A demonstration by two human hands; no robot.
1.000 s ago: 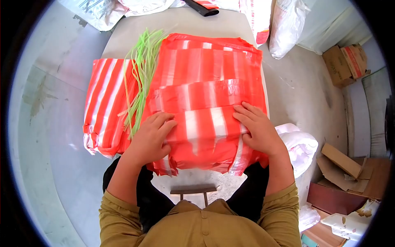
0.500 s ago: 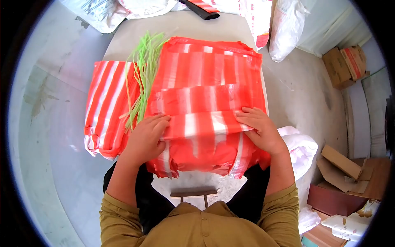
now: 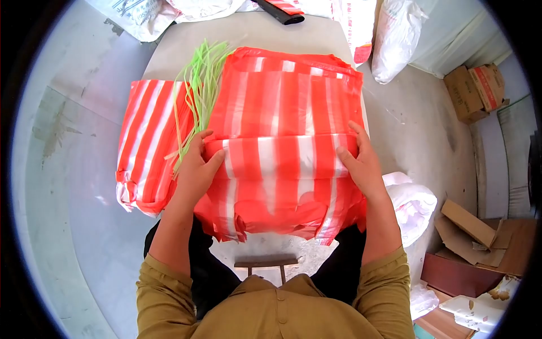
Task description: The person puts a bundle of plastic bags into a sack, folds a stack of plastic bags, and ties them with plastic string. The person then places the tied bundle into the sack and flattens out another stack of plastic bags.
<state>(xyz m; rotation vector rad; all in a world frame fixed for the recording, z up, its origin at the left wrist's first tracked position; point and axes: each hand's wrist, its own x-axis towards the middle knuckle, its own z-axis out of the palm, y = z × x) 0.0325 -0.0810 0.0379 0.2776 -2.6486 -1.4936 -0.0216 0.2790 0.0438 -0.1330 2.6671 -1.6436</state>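
A stack of red-and-white striped plastic bags (image 3: pixel 282 107) lies in front of me, its near edge hanging toward my lap. Across its middle runs a folded band. At the band's left end is my left hand (image 3: pixel 199 164), thumb on top and fingers curled at the edge. My right hand (image 3: pixel 362 164) grips the right end the same way, with its thumb on the plastic. Green plastic strips (image 3: pixel 200 85) lie along the stack's left side. Further left is a second striped bundle (image 3: pixel 148 141).
The pale table (image 3: pixel 192 28) carries the stack. White sacks (image 3: pixel 138 17) and a black-ended striped roll (image 3: pixel 288 17) are at its far edge. A white bag (image 3: pixel 409 206), open cartons (image 3: pixel 474 231) and another box (image 3: pixel 471 93) stand at the right.
Both hands have moved outward and slightly away from me, to the ends of the band. The upper fold no longer shows as a separate flap, and the band lies straighter.
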